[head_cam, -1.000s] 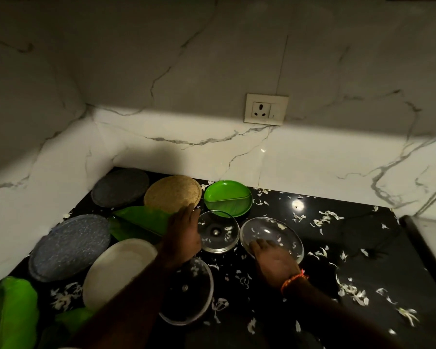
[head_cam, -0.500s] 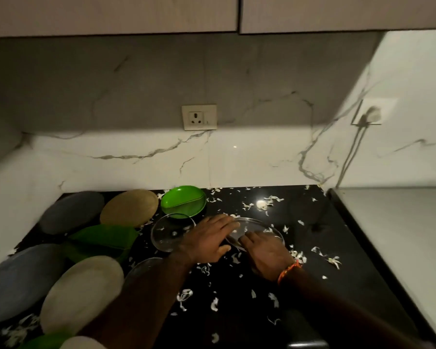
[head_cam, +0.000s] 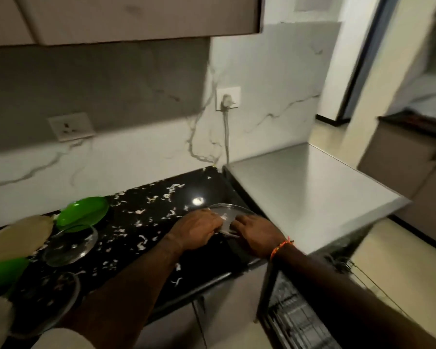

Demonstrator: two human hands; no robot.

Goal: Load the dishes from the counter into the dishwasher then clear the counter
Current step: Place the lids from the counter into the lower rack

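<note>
Green plate (head_cam: 82,213), white-flecked black counter (head_cam: 146,222)

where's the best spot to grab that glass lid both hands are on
By the rim. The glass lid lies flat on the counter, so the left hand and right hand should probably pinch opposite edges from the near side, tilt, then lift.

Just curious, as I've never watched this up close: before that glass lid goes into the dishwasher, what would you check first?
1. Both hands on the glass lid: ok; left hand and right hand hold its near edge.
2. Firm grip: cannot tell, blurred.
3. Lid free of scraps: not ok, white bits on it.
4. Dishwasher rack pulled out: ok.
5. Free rack slot: cannot tell.
</note>
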